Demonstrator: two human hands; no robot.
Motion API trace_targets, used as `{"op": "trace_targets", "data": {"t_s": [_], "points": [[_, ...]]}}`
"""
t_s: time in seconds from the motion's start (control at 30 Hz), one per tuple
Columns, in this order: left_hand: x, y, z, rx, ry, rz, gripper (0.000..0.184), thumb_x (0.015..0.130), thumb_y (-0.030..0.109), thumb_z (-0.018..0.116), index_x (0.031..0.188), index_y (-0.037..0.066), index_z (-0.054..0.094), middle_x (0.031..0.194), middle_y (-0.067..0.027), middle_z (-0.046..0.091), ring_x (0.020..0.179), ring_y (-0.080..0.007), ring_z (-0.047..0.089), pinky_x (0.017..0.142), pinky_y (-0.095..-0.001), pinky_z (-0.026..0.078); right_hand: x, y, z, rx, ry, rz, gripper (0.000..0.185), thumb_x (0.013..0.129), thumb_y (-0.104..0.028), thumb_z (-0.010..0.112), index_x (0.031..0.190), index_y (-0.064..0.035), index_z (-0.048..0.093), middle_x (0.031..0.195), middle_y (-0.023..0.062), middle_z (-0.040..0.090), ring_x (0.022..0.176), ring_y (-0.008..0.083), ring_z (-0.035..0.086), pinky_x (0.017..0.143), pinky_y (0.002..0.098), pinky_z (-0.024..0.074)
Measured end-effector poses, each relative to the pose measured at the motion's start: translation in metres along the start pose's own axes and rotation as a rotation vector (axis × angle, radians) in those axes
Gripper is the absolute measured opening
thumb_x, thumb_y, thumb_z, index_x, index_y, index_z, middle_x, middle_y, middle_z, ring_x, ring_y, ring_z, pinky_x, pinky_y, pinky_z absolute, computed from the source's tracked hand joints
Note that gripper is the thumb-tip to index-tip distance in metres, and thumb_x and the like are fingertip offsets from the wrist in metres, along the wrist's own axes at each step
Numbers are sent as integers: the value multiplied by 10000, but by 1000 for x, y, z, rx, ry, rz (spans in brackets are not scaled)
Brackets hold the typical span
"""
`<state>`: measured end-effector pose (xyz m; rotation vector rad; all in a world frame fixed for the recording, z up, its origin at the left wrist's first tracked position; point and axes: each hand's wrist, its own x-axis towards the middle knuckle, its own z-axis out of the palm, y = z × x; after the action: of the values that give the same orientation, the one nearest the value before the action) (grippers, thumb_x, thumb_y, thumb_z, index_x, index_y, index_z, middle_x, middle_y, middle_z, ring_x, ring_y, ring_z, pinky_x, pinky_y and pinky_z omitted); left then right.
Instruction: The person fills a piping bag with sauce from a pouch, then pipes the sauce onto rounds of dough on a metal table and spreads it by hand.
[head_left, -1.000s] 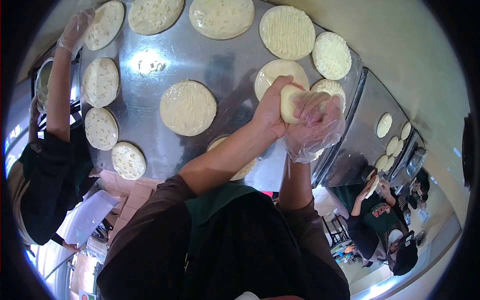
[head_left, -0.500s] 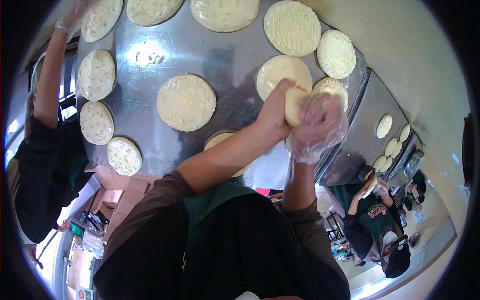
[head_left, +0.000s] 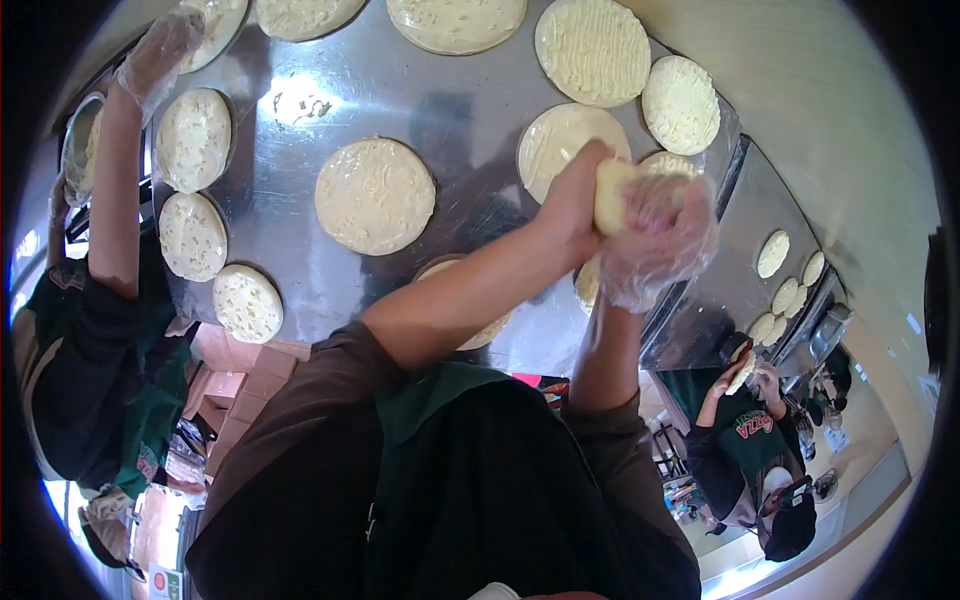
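In the head view, my left hand (head_left: 578,200) is bare and wrapped round one side of a pale yellow block (head_left: 611,198), which looks like cheese. My right hand (head_left: 660,238), in a clear plastic glove, has its fingers closed against the block's other side. Both hands are above the metal table (head_left: 480,160), at its right part. Beneath and behind them lie a smooth round dough base (head_left: 555,150) and a topped one, partly covered by my hands. Another topped round base (head_left: 376,196) lies left of my arms. My left forearm partly hides a further base (head_left: 485,335).
More round bases (head_left: 193,140) line the table's left and far edges. At the left, a co-worker's gloved hand (head_left: 165,55) reaches over a base, near a bowl (head_left: 85,150). Another co-worker (head_left: 755,430) holds a base beside the second table (head_left: 740,270) at the right.
Both my hands have shifted slightly right and up with the block still between them. The left co-worker's arm has moved, and that person's cap now shows at the lower left.
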<state>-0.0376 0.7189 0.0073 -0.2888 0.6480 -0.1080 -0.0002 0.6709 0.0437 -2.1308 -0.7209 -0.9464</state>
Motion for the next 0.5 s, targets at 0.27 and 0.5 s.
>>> {"op": "trace_targets", "data": {"t_s": [0.27,0.5], "points": [[-12,-16,-8,17,77,-34,277,830,304,491,839,42,580,784,-113,606,703,-222,610,677,-354,526,2,-26,-31,617,-252,758,355,923,-247,378,595,-112,367,494,15,352,424,112,338,452,251,337],[17,7,21,119,-5,13,252,849,302,475,859,60,545,747,-75,566,688,-208,591,641,-362,512,8,9,5,241,-121,412,366,927,-267,377,595,-121,335,496,-3,317,427,95,305,432,239,303]]}}
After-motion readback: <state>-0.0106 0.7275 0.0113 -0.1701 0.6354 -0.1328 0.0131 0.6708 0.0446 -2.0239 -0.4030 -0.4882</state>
